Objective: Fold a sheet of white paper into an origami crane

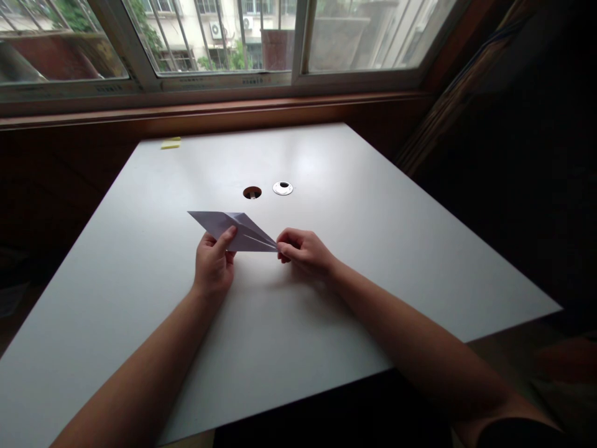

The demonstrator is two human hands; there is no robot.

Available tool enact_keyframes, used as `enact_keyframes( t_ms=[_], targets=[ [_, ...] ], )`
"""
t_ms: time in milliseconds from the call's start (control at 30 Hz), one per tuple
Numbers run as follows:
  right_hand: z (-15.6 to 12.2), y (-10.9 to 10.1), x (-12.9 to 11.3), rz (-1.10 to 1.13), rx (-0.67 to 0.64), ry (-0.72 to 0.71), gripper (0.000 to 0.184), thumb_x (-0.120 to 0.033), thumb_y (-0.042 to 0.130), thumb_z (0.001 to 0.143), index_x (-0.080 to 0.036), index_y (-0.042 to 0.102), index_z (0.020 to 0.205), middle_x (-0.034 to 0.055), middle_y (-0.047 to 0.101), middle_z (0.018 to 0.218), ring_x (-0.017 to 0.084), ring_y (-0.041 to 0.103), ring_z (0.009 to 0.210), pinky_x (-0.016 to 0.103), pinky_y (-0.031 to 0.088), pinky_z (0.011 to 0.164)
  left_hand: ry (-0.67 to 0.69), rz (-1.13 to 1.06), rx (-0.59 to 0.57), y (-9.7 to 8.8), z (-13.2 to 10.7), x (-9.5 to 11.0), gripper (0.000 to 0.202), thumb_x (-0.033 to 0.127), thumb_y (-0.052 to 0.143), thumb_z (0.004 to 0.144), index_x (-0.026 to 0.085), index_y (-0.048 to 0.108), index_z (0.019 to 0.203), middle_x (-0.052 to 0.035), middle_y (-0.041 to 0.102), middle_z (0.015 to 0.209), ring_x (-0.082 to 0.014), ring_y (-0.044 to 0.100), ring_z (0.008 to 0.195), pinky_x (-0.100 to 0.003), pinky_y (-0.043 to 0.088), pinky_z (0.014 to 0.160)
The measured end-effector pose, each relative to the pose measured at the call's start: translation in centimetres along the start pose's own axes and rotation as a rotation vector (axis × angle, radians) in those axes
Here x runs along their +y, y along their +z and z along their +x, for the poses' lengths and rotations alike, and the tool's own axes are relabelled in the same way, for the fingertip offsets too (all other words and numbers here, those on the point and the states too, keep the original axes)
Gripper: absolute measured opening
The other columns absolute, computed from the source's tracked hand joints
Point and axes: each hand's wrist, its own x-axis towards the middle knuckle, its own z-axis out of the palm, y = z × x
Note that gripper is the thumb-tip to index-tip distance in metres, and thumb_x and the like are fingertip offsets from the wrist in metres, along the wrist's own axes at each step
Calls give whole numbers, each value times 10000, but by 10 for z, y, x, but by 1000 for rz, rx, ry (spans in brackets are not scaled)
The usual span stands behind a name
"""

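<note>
Between the two hands, over the white table [373, 242], a folded paper [242, 230] is stretching sideways, its broad pointed end jutting beyond the left hand [214, 260] and its narrow end meeting the right hand [303, 250]. The left hand is gripping the paper at its near edge: the thumb is pressing on the upper face, while the fingers are curling underneath, mostly out of sight. The right hand is curling into a loose fist, thumb and forefinger pinching the narrow tip. Layers of the paper are parting slightly in a thin gap that is running toward the pinched end. Just beyond the paper, a round hole [252, 193] is showing in the tabletop, and a round cover [283, 188] is lying beside it on the right. Near the table's far left corner, a yellow slip [170, 143] is resting well apart from both hands.
</note>
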Motion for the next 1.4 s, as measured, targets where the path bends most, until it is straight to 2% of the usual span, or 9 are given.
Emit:
enact_keyframes(
  t_ms=[267, 467, 533, 667, 767, 867, 967, 1133, 1400],
  targets=[
    [4, 8, 2, -81, 46, -67, 314, -460, 584, 885, -162, 681, 915, 19, 650, 776, 126, 565, 676, 231, 428, 628, 5, 103, -116, 6, -8, -4, 459, 260, 862, 639, 207, 585, 1002, -25, 733, 936, -154, 688, 812, -268, 542, 762],
    [5, 10, -1, -115, 113, -72, 270, -411, 607, 868, -153, 689, 881, 22, 651, 753, 135, 566, 687, 230, 418, 628, 11, 145, -253, 6, -7, -11, 462, 276, 845, 670, 189, 562, 1024, -45, 710, 963, -183, 684, 877, -309, 523, 829],
    [5, 7, -1, -144, 129, -83, 249, -387, 609, 865, -153, 693, 874, 22, 656, 750, 135, 567, 690, 229, 414, 628, 41, 164, -244, 4, -6, -14, 538, 288, 844, 674, 214, 530, 1104, -41, 683, 1018, -189, 668, 946, -330, 516, 878],
    [4, 3, 2, -231, 154, -107, 215, -355, 608, 870, -159, 696, 856, 19, 659, 740, 133, 570, 679, 234, 410, 634, 277, 365, -41, -4, -4, -13, 809, 268, 850, 676, 333, 379, 1331, -53, 533, 1253, -208, 574, 1144, -361, 513, 931],
    [4, 0, 4, -323, 185, -138, 200, -339, 598, 885, -165, 691, 852, 22, 659, 750, 132, 566, 673, 238, 406, 630, 598, 686, 27, -7, -8, -3, 729, 265, 812, 737, 353, 428, 1351, -70, 434, 1348, -242, 480, 1255, -428, 461, 1030],
    [4, 0, 3, -420, 178, -208, 149, -279, 588, 893, -165, 680, 865, 29, 662, 781, 130, 561, 682, 239, 411, 647, 879, 1062, -88, -6, -13, 8, 279, 247, 741, 816, 310, 675, 1080, -53, 491, 1279, -265, 432, 1278, -480, 392, 1096],
    [3, 1, 1, -540, 151, -299, 121, -221, 562, 908, -163, 668, 901, 40, 662, 844, 127, 558, 704, 241, 415, 676, 1060, 1246, -228, -4, -17, 11, 194, 227, 732, 821, 308, 716, 996, -51, 572, 1190, -278, 426, 1261, -516, 372, 1105],
    [3, 1, 0, -696, 119, -415, 161, -247, 514, 959, -169, 654, 961, 59, 659, 894, 140, 562, 750, 255, 417, 700, 1134, 1360, -346, -3, -17, 7, 184, 223, 720, 831, 295, 701, 1000, -35, 647, 1066, -270, 455, 1206, -564, 314, 1139],
    [2, 3, -4, -765, 119, -493, 213, -314, 485, 992, -181, 649, 965, 65, 664, 896, 156, 576, 807, 273, 431, 730, 1125, 1432, -351, -5, -17, 8, 142, 240, 694, 854, 255, 675, 994, -43, 637, 1026, -254, 480, 1126, -552, 320, 1130]
  ],
)
